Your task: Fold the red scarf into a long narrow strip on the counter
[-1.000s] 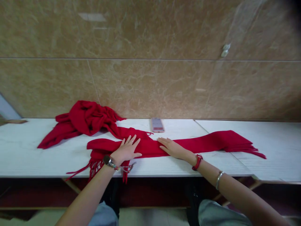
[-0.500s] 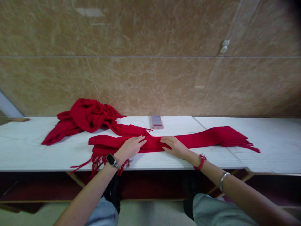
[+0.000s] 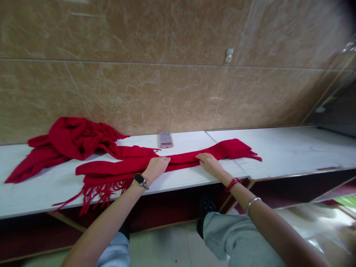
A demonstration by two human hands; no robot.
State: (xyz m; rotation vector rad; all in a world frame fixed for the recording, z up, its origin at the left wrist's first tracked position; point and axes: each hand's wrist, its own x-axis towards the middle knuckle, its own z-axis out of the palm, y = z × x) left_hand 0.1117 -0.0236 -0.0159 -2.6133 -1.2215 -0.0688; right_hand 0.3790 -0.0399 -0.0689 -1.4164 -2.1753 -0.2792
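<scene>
A long red scarf (image 3: 183, 158) lies folded into a narrow strip across the white bench top, with fringe hanging over the front edge at left and more fringe at its right end. My left hand (image 3: 157, 168) is closed on the middle of the strip, its fingers curled into the cloth. A short way to the right, my right hand (image 3: 210, 163) grips the same scarf with bent fingers; its thumb is partly hidden. Behind and to the left lies a second red cloth (image 3: 75, 139), crumpled and fringed, one end of it reaching the folded scarf near my left hand.
A phone (image 3: 166, 140) lies by the wall behind the scarf. The brown tiled wall (image 3: 144, 96) rises straight from the rear of the white bench top (image 3: 278, 152). Open dark-red compartments (image 3: 158, 207) lie below its front edge, near my legs.
The camera has turned to the right, so everything sits further left in view. My left fingers, laid flatter before, are now curled into the scarf; my right fingers have bent onto it too.
</scene>
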